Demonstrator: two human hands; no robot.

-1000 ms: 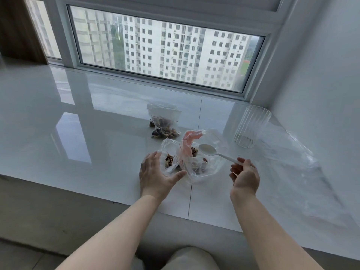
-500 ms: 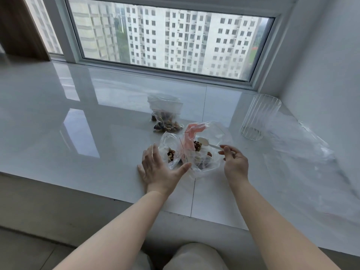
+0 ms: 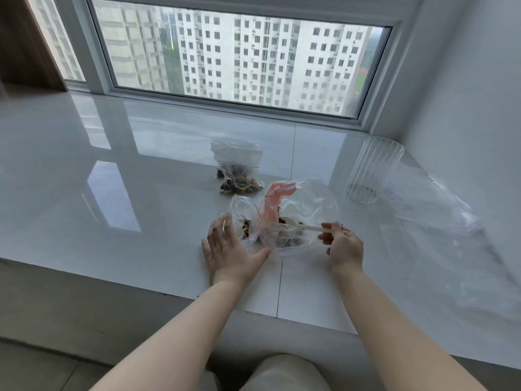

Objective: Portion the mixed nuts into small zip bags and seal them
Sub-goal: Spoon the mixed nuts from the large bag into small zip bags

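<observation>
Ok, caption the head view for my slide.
Right hand dips a spoon into the big nut bag; left hand steadies a small zip bag.

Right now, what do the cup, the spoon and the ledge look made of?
Cup: clear ribbed glass or hard plastic; see-through, with vertical ridges. Spoon: white plastic, judging by its thin matte handle. Ledge: glossy white tile or stone; it mirrors the window and shows grout lines.

A wide window (image 3: 239,60) fills the top of the frame and shows tall white apartment blocks (image 3: 267,55). Below it a glossy white sill (image 3: 112,170) reflects daylight. A plain wall (image 3: 465,94) stands at right, a brown wooden panel (image 3: 25,43) at upper left.
</observation>
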